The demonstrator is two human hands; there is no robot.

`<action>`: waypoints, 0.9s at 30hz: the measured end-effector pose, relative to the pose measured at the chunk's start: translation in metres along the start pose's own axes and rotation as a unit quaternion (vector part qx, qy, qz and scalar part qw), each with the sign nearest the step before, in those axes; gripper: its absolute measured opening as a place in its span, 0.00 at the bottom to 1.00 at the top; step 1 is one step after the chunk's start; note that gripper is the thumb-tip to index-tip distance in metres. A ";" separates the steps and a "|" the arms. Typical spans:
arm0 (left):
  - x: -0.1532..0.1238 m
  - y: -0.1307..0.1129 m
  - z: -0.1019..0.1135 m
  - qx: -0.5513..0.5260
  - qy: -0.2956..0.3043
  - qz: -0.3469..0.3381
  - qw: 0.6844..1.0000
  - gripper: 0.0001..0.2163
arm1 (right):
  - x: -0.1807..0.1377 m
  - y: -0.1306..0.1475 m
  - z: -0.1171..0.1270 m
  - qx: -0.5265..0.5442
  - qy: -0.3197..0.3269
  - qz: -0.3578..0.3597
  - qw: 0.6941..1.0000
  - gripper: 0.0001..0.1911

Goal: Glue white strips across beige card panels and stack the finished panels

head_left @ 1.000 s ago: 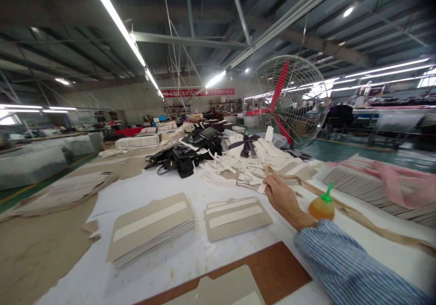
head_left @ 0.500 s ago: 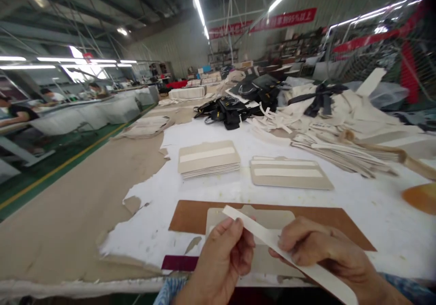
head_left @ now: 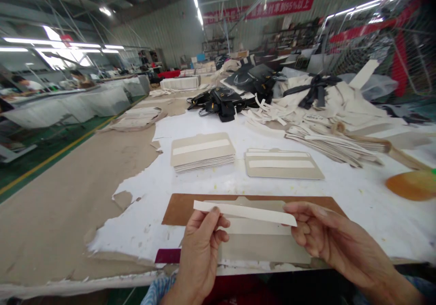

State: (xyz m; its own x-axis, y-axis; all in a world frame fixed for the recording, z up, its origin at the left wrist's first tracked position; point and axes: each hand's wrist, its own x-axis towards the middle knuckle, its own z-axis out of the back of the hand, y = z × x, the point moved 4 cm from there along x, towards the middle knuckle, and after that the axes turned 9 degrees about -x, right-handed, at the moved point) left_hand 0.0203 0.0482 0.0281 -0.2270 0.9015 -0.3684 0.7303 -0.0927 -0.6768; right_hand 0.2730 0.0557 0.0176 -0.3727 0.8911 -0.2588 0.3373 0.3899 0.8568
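My left hand [head_left: 206,243] pinches the left part of a narrow white strip [head_left: 252,213] between thumb and fingers. At the strip's right end, my right hand [head_left: 329,234] has it between thumb and fingertips. The strip is held nearly level above a beige panel [head_left: 262,249] with a small tab on its far edge. A pale band [head_left: 254,226] runs across that panel, partly covered by the strip. Under the panel lies a brown board [head_left: 175,210], which sticks out on both sides. Next to my left wrist is a dark purple piece [head_left: 167,256].
Beyond the board sit a stack of beige panels [head_left: 203,153] and a lower pile [head_left: 284,169], each topped with a white band. Black pieces [head_left: 223,103] and cream scraps [head_left: 334,148] heap up farther back. An amber round object [head_left: 408,186] is at right.
The strip has swung from a steep slant to nearly level across the panel. My right hand has shifted from its middle to its right end, and the view has turned slightly.
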 end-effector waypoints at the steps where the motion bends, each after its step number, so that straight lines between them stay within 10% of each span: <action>1: -0.001 0.001 0.002 0.007 -0.002 0.001 1.000 0.26 | -0.002 0.000 0.003 -0.015 -0.027 0.002 1.000 0.15; 15: -0.010 0.015 0.017 0.032 0.029 0.035 0.998 0.23 | -0.014 -0.025 -0.008 -0.179 -0.001 -0.021 0.984 0.17; 27: -0.012 0.020 0.027 0.069 0.020 0.030 0.997 0.22 | -0.032 -0.013 -0.011 -0.157 -0.116 -0.031 0.980 0.26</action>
State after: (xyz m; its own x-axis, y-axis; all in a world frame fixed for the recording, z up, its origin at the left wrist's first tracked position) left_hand 0.0205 0.0246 0.0019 -0.1577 0.9080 -0.3881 0.6459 -0.2025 -0.7361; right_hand 0.2712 0.0195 0.0191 -0.1662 0.9106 -0.3784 0.0239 0.3873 0.9216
